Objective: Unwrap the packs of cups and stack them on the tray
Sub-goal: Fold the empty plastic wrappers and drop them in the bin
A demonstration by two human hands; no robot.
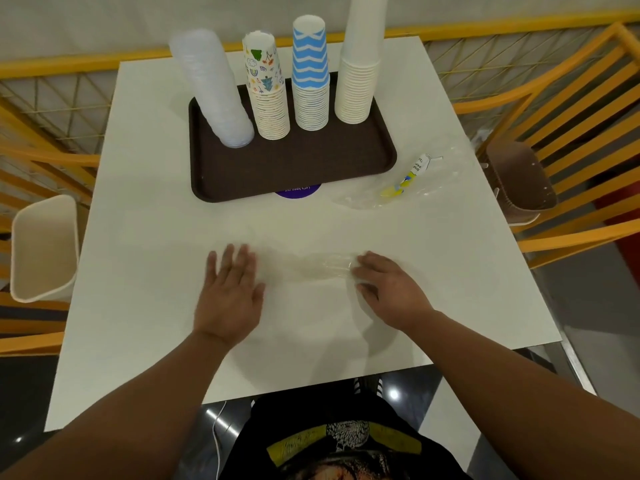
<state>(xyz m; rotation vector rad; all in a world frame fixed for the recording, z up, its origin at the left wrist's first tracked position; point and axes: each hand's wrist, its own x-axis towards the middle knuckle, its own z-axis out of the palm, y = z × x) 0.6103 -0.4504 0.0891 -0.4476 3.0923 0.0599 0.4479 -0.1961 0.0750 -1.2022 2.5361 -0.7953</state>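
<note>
On the dark brown tray [294,168] at the back of the white table stand several upside-down cup stacks: clear plastic cups [214,91], leaning left, patterned paper cups [268,95], blue zigzag cups [310,77] and tall plain white cups [360,64]. A clear empty plastic wrapper [311,266] lies flat on the table in front of me. My left hand [230,292] presses flat on its left end with straight fingers. My right hand [388,289] rests on its right end, fingers bent over the plastic; a pinch cannot be made out.
Another empty clear wrapper with a yellow label [405,178] lies right of the tray. A purple sticker [298,192] peeks from under the tray's front edge. A cream chair [43,247] stands at the left, a brown chair [519,181] at the right, with orange railings around.
</note>
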